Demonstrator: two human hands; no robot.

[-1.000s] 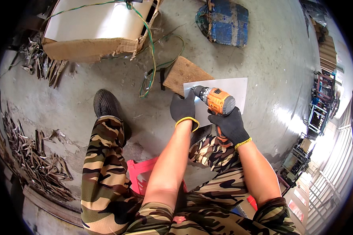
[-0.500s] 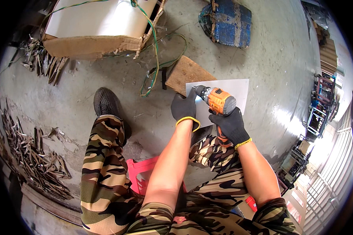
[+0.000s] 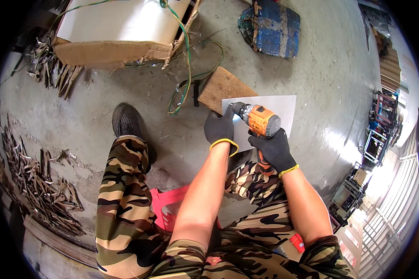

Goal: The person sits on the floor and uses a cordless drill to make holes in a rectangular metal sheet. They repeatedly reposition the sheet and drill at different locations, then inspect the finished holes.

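at frame centre, the right hand [image 3: 274,148] grips the drill [image 3: 263,121], aimed upper left over the sheet [image 3: 283,108]; the left hand [image 3: 219,127] (can't tell its grip) is nearer the chuck [image 3: 240,109].

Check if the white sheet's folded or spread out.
Spread out: the white sheet shows one broad face beneath the power drill, overlapping the wooden board.

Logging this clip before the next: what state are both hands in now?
Left hand: at the left edge of the white sheet; open or closed cannot be told.
Right hand: closed, holding the drill.
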